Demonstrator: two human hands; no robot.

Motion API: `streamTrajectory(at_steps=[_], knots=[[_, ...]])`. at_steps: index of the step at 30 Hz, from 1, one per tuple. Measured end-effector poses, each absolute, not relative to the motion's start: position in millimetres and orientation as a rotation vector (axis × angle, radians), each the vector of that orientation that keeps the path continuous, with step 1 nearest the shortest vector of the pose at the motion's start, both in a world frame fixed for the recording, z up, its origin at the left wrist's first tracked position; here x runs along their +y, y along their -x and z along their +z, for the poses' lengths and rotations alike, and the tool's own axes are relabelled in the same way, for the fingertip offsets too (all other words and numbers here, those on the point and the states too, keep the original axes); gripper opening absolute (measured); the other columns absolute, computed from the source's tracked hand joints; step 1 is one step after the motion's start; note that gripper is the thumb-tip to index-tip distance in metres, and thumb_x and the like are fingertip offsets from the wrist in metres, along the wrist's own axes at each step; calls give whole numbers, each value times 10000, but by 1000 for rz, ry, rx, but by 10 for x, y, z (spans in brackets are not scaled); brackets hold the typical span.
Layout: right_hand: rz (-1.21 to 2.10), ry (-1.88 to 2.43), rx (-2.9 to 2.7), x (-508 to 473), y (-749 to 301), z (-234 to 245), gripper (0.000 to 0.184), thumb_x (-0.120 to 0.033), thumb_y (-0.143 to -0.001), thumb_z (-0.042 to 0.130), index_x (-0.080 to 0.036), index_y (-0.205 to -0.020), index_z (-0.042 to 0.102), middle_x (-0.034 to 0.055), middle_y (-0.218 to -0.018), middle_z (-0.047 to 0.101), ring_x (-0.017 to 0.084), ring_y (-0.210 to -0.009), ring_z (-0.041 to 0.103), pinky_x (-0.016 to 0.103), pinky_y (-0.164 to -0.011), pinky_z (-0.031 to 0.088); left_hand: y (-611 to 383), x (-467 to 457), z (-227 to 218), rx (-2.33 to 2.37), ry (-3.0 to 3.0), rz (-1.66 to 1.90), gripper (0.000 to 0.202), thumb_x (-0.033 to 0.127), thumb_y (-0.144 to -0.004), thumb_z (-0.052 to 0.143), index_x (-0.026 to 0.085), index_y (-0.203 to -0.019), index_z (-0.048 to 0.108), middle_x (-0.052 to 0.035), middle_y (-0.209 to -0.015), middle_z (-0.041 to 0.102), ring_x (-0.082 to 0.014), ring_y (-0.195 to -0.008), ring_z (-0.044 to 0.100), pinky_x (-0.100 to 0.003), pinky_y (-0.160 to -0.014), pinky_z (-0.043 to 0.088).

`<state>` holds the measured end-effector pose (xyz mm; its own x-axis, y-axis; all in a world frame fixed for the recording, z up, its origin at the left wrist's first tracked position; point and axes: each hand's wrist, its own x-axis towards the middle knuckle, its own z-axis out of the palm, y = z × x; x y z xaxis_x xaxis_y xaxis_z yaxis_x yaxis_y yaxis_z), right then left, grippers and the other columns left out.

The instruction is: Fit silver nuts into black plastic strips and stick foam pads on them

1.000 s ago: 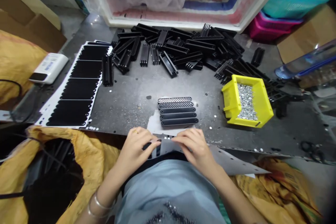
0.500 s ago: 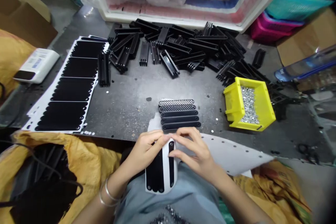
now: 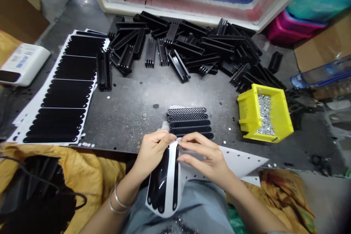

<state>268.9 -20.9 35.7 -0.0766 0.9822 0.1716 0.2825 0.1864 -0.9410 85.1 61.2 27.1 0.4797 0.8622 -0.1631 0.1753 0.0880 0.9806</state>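
Note:
My left hand (image 3: 153,151) pinches the top edge of a white-backed sheet of black strip stickers (image 3: 159,186), which hangs over my lap and bends at its lower end. A bare white band runs down the sheet between the wide black part and one separate black strip sticker (image 3: 175,188). At the top of that strip, my right hand (image 3: 205,155) has its fingertips closed on the edge, with the thumb a little lower. Just beyond my hands lies a row of slim black bars (image 3: 189,122), two with a lattice pattern and the others plain.
Black plastic parts (image 3: 189,45) are heaped at the back of the table. Larger sticker sheets (image 3: 65,93) lie stacked at left. A yellow bin (image 3: 283,117) of small metal pieces stands at right. White backing paper (image 3: 238,161) overhangs the front edge. A yellow sack (image 3: 90,168) is at lower left.
The sticker sheet has tilted and its lower end has bent and swung down to the left. Both hands stay at its top edge. The camera view has shifted slightly.

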Motion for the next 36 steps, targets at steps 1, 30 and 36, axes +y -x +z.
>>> streamTrajectory(at_steps=[1, 30, 36], knots=[[965, 1232, -1479, -214, -2665, 363, 345, -179, -904, 780, -292, -1226, 735, 37, -1077, 691, 168, -992, 687, 337, -861, 595, -855, 607, 255, 994, -1418, 678, 616, 571, -982, 579, 181, -528, 430, 37, -571, 384, -101, -552, 385, -252, -538, 316], [442, 1336, -2076, 640, -2903, 220, 160, -233, -1007, 640, -236, -1052, 794, 84, -1041, 732, 208, -900, 621, 368, -799, 533, -816, 1068, 57, 1243, -1515, 602, 206, 402, -913, 693, 211, -873, 758, 4, -838, 768, -145, -710, 639, -252, -675, 461], [569, 1488, -1997, 528, -3259, 325, 210, -348, -985, 685, -255, -1148, 778, 83, -1055, 688, 214, -931, 642, 385, -811, 555, -820, 1117, 28, 1216, -1500, 587, 231, 404, -879, 708, 186, -803, 707, -10, -771, 733, -132, -648, 588, -226, -584, 422]])
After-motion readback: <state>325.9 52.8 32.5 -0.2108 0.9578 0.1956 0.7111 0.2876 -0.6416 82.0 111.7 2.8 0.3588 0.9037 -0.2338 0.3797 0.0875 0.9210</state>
